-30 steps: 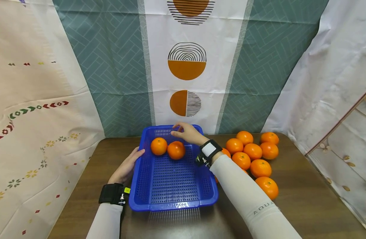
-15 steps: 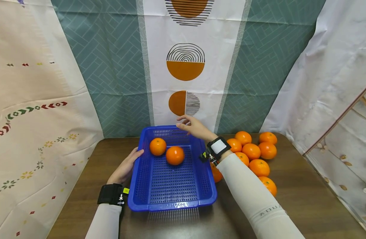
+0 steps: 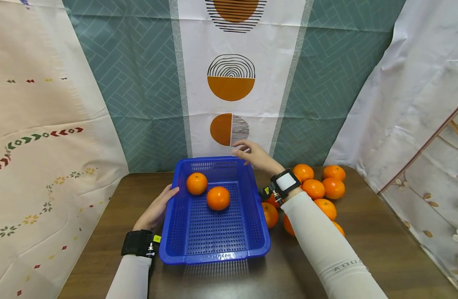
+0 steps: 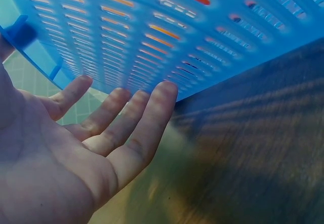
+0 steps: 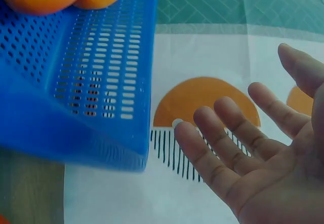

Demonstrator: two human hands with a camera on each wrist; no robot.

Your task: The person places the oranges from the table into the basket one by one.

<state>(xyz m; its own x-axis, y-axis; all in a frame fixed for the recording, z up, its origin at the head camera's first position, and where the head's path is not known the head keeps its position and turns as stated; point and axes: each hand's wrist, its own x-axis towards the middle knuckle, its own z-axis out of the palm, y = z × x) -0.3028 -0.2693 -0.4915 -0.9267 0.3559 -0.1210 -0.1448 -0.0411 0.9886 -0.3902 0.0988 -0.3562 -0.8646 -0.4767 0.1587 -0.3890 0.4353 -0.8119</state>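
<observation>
Two oranges lie in the blue basket (image 3: 217,256): one (image 3: 197,183) near its back left corner, the other (image 3: 218,198) a little nearer and to the right. My left hand (image 3: 154,209) is at the basket's left side, thumb at the rim; in the left wrist view the fingers of this hand (image 4: 111,138) rest relaxed against the slotted wall (image 4: 116,36). Above the basket's back right corner is my right hand (image 3: 257,157), holding nothing. The right wrist view shows that hand (image 5: 268,153) with fingers spread, apart from the basket (image 5: 101,77).
Several oranges (image 3: 313,189) lie grouped on the brown table (image 3: 378,236) right of the basket, partly hidden by my right forearm. One orange (image 3: 269,214) lies close against the basket's right side. A patterned cloth (image 3: 150,91) hangs behind the table.
My right hand has moved up and to the right, away from the oranges in the basket. The nearer of those two oranges has shifted slightly toward me. My left hand stays at the basket's side.
</observation>
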